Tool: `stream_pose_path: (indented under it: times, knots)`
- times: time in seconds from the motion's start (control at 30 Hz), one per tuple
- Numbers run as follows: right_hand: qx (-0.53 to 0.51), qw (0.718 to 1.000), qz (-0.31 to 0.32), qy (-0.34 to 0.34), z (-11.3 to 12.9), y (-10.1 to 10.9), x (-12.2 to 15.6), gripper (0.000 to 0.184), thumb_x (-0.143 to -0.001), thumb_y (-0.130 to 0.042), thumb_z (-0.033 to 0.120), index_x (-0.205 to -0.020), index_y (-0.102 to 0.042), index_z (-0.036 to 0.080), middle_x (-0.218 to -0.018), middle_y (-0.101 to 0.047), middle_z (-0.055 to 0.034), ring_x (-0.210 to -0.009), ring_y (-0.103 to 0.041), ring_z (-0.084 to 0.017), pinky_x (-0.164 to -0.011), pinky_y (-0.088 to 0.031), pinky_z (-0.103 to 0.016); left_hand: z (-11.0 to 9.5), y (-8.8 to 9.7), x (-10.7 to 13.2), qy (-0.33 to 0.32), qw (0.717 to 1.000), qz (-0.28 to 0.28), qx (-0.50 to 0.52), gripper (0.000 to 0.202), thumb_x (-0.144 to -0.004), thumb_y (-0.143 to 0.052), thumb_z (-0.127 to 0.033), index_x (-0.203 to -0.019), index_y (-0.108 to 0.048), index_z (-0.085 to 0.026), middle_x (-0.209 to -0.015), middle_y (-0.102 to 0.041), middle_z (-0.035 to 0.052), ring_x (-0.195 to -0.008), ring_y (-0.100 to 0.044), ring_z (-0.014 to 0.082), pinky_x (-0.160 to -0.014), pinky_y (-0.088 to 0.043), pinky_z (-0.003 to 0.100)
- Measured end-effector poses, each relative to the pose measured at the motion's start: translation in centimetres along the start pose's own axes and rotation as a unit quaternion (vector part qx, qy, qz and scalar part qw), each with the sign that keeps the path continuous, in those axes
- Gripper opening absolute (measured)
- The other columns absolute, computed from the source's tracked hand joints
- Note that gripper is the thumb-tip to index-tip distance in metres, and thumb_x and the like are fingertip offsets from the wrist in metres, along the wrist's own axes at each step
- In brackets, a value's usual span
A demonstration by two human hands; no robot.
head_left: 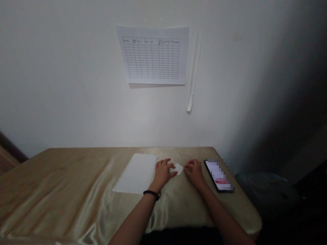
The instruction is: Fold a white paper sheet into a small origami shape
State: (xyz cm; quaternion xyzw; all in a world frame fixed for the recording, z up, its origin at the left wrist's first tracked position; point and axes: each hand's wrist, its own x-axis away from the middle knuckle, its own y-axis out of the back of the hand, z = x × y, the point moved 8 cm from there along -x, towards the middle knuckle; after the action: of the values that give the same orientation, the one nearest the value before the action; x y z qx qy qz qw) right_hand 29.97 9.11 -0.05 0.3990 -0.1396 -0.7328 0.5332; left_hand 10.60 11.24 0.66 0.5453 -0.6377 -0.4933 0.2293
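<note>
A small white piece of paper (179, 168) lies on the shiny beige cloth of the table (76, 190), between my two hands. My left hand (163, 173), with a black band at the wrist, rests on the cloth and its fingers touch the paper's left side. My right hand (194, 171) pinches the paper's right edge with its fingertips. Both hands press or hold the paper low on the cloth.
A white punched sheet (136, 173) lies just left of my left hand. A phone (219, 176) with a lit screen lies to the right. A printed table sheet (153, 56) and a white strip (193, 75) hang on the wall behind. Dark room at right.
</note>
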Motion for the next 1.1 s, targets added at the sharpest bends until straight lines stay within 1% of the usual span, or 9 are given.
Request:
stream_pose_path:
  times: [0.2,0.43,0.6,0.7,0.77,0.83,0.93,1.03,1.1]
  knots:
    - [0.026,0.999,0.026,0.000,0.2,-0.4,-0.1,0.008,-0.079,-0.070,0.025,-0.078,-0.078,0.025,-0.102,-0.063,-0.0095,-0.107,-0.054,-0.028,-0.097,-0.045,-0.041,0.2,-0.1,-0.1,-0.008,1.000,-0.009,-0.003,0.027,-0.076,-0.079,-0.045,-0.100,-0.076,-0.032,-0.143,-0.055,0.0008,-0.129,-0.046,0.0292,-0.110,-0.031,0.046]
    - [0.010,0.996,0.083,0.032,1.3,-1.0,0.4,0.005,-0.077,-0.074,0.024,-0.076,-0.078,0.027,-0.105,-0.063,-0.0075,-0.110,-0.052,-0.026,-0.101,-0.042,-0.039,0.2,-0.3,-0.1,-0.001,1.000,0.000,-0.004,0.029,-0.077,-0.079,-0.045,-0.103,-0.076,-0.033,-0.143,-0.056,0.0013,-0.130,-0.045,0.0295,-0.111,-0.029,0.046]
    - [-0.008,0.993,0.105,0.048,1.8,-1.3,0.7,0.006,-0.077,-0.075,0.025,-0.075,-0.078,0.029,-0.105,-0.062,-0.0059,-0.110,-0.051,-0.025,-0.104,-0.040,-0.040,0.1,-0.2,0.0,-0.004,1.000,-0.008,-0.001,0.028,-0.077,-0.078,-0.046,-0.102,-0.076,-0.033,-0.141,-0.057,0.0011,-0.129,-0.046,0.0297,-0.111,-0.029,0.047]
    - [-0.022,0.996,0.071,0.046,1.5,-0.8,0.5,0.007,-0.080,-0.072,0.026,-0.081,-0.079,0.029,-0.105,-0.062,-0.0068,-0.110,-0.051,-0.025,-0.103,-0.041,-0.040,-0.3,0.2,0.2,-0.005,1.000,-0.010,0.001,0.029,-0.077,-0.078,-0.049,-0.100,-0.075,-0.032,-0.142,-0.057,0.0014,-0.129,-0.046,0.0295,-0.112,-0.028,0.048]
    - [-0.020,0.999,0.028,0.030,1.0,-0.1,0.3,0.014,-0.083,-0.068,0.025,-0.091,-0.079,0.027,-0.105,-0.061,-0.0083,-0.108,-0.052,-0.026,-0.102,-0.042,-0.040,-0.5,0.4,0.4,-0.002,1.000,-0.006,0.003,0.031,-0.076,-0.077,-0.051,-0.101,-0.075,-0.031,-0.142,-0.057,0.0020,-0.131,-0.045,0.0295,-0.113,-0.027,0.049]
    - [-0.006,1.000,0.002,0.014,0.4,0.2,0.2,0.020,-0.083,-0.066,0.024,-0.098,-0.079,0.026,-0.104,-0.060,-0.0095,-0.107,-0.052,-0.026,-0.102,-0.043,-0.041,-0.8,0.5,0.5,0.003,1.000,0.003,0.002,0.038,-0.073,-0.079,-0.054,-0.102,-0.074,-0.030,-0.143,-0.056,0.0040,-0.132,-0.045,0.0305,-0.114,-0.025,0.051]
    - [0.014,1.000,0.008,0.005,0.0,-0.1,0.1,0.017,-0.081,-0.068,0.023,-0.094,-0.080,0.026,-0.104,-0.061,-0.0100,-0.107,-0.052,-0.027,-0.100,-0.044,-0.043,-1.1,0.6,0.6,-0.001,1.000,0.007,0.000,0.045,-0.071,-0.080,-0.057,-0.105,-0.073,-0.029,-0.144,-0.055,0.0056,-0.133,-0.043,0.0311,-0.115,-0.023,0.053]
    - [0.010,1.000,0.017,0.002,-0.1,-0.3,0.2,0.014,-0.080,-0.071,0.024,-0.090,-0.079,0.025,-0.103,-0.062,-0.0096,-0.107,-0.053,-0.027,-0.098,-0.045,-0.042,-1.1,0.5,0.6,-0.001,1.000,0.014,-0.003,0.042,-0.074,-0.077,-0.057,-0.106,-0.072,-0.030,-0.145,-0.054,0.0055,-0.134,-0.042,0.0311,-0.116,-0.020,0.054]
    - [0.004,1.000,0.016,0.003,0.1,-0.1,0.2,0.011,-0.078,-0.072,0.025,-0.086,-0.079,0.024,-0.102,-0.062,-0.0094,-0.105,-0.053,-0.026,-0.097,-0.045,-0.041,-1.1,0.4,0.6,-0.005,1.000,0.018,-0.002,0.043,-0.075,-0.076,-0.060,-0.107,-0.073,-0.031,-0.146,-0.053,0.0056,-0.136,-0.041,0.0316,-0.116,-0.020,0.055]
